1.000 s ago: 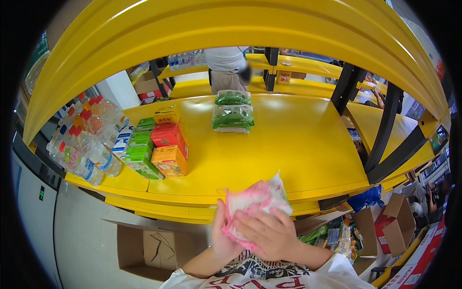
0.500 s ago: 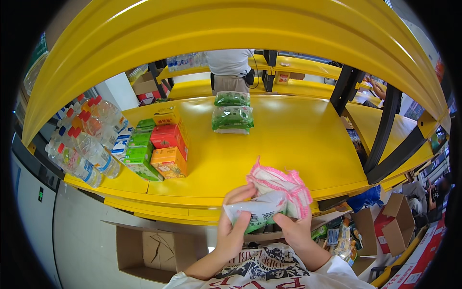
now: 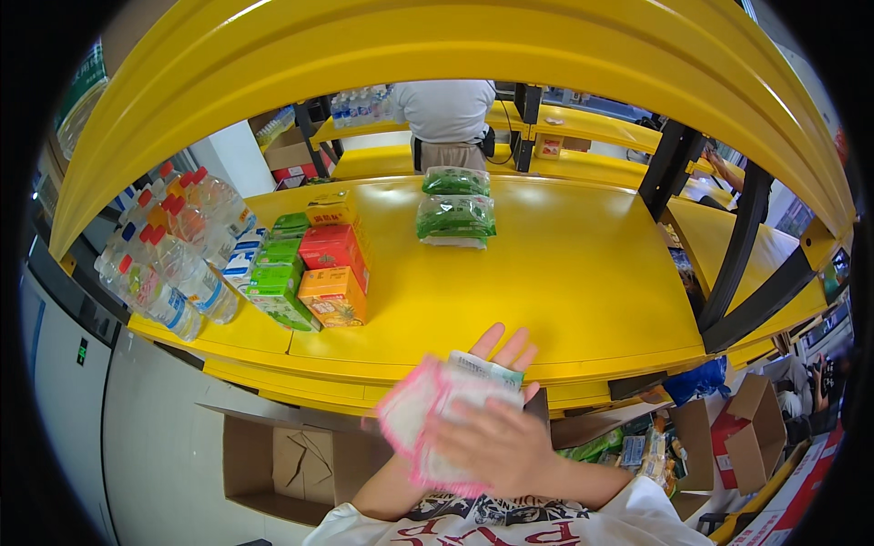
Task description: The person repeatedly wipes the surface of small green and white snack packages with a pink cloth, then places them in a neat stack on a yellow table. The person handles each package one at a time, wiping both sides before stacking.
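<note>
Cloth, white with pink edging [image 3: 410, 414], partly covers a white-and-green plastic packet [image 3: 485, 368] near the front edge of the yellow metal shelf [image 3: 592, 291]; right hand [image 3: 499, 444] lies on top, grip unclear; left hand [image 3: 503, 348], beneath, stretches its fingers beyond.

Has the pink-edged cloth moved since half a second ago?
Yes. Judged against the front edge of the yellow shelf, the pink-edged cloth has shifted leftward and closer to the person.
</note>
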`<state>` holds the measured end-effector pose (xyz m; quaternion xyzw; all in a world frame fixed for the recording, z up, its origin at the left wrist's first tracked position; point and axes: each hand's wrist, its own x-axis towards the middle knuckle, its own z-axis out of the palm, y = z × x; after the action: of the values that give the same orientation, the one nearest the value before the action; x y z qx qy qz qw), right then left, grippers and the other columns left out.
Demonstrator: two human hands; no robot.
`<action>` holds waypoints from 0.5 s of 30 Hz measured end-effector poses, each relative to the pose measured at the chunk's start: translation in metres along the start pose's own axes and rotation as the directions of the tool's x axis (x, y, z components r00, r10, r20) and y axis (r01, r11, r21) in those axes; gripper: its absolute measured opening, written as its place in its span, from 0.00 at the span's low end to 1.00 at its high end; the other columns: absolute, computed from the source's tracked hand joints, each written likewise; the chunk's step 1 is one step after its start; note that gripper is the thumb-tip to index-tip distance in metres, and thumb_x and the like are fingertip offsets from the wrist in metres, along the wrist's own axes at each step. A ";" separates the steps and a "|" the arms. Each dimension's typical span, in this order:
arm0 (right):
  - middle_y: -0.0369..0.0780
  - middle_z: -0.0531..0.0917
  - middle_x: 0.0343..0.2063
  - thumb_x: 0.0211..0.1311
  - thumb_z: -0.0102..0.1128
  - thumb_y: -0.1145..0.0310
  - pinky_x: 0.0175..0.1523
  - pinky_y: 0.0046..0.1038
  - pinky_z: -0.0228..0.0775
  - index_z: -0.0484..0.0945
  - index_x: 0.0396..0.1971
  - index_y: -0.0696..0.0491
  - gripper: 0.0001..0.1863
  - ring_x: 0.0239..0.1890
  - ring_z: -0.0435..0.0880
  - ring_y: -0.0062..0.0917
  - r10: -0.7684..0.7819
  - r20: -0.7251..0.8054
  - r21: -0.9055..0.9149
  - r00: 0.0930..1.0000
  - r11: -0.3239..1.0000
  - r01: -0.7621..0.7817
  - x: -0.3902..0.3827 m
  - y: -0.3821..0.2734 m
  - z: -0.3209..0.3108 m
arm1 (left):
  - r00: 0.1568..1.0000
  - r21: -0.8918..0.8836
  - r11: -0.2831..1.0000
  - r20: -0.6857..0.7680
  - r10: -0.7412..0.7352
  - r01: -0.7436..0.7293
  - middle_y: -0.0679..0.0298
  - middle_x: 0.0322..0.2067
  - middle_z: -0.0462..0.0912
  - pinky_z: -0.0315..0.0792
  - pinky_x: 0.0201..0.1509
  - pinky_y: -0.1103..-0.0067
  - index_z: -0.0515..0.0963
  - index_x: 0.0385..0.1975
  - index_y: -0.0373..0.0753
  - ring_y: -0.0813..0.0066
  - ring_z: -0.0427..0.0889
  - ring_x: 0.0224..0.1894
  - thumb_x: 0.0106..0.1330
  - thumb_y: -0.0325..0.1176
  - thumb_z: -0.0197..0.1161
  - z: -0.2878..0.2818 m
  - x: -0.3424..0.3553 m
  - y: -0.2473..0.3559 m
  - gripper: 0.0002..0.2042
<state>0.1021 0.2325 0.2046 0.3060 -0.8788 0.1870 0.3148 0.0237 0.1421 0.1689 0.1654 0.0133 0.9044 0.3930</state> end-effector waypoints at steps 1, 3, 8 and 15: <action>0.34 0.72 0.51 0.53 0.46 0.67 0.61 0.29 0.51 0.74 0.45 0.49 0.18 0.55 0.68 0.23 0.079 0.010 0.030 0.997 0.996 -0.079 0.007 0.009 -0.006 | 0.987 0.042 0.999 -0.162 0.011 -0.004 0.56 0.63 0.47 0.49 0.63 0.58 0.51 0.61 0.46 0.58 0.48 0.64 0.58 0.56 0.47 -0.001 -0.001 0.000 0.34; 0.34 0.72 0.52 0.53 0.47 0.67 0.62 0.31 0.50 0.73 0.46 0.49 0.19 0.56 0.67 0.24 0.142 0.033 0.078 0.989 0.986 -0.144 0.008 0.018 -0.009 | 0.946 0.111 0.990 -0.301 0.119 -0.089 0.56 0.61 0.52 0.50 0.62 0.57 0.53 0.61 0.49 0.56 0.53 0.62 0.57 0.56 0.48 0.016 -0.002 0.010 0.33; 0.35 0.70 0.53 0.50 0.49 0.66 0.63 0.35 0.48 0.71 0.50 0.50 0.23 0.58 0.64 0.26 -0.070 0.017 0.117 0.997 0.991 0.067 -0.005 0.004 0.003 | 0.973 0.339 0.924 -0.080 0.218 -0.180 0.57 0.63 0.49 0.46 0.64 0.58 0.55 0.61 0.49 0.57 0.48 0.64 0.58 0.57 0.45 0.041 0.010 0.017 0.32; 0.36 0.70 0.54 0.51 0.50 0.68 0.63 0.37 0.48 0.69 0.50 0.54 0.23 0.60 0.62 0.31 0.229 0.066 0.261 0.971 0.935 -0.239 0.024 0.036 -0.008 | 0.978 0.234 0.962 -0.122 0.170 -0.138 0.52 0.63 0.47 0.45 0.64 0.57 0.55 0.61 0.47 0.54 0.46 0.65 0.65 0.51 0.37 0.007 -0.001 0.016 0.25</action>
<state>0.0673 0.2540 0.2217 0.2421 -0.8811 0.3345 0.2308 0.0152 0.1302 0.1778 0.1451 0.1301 0.9344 0.2981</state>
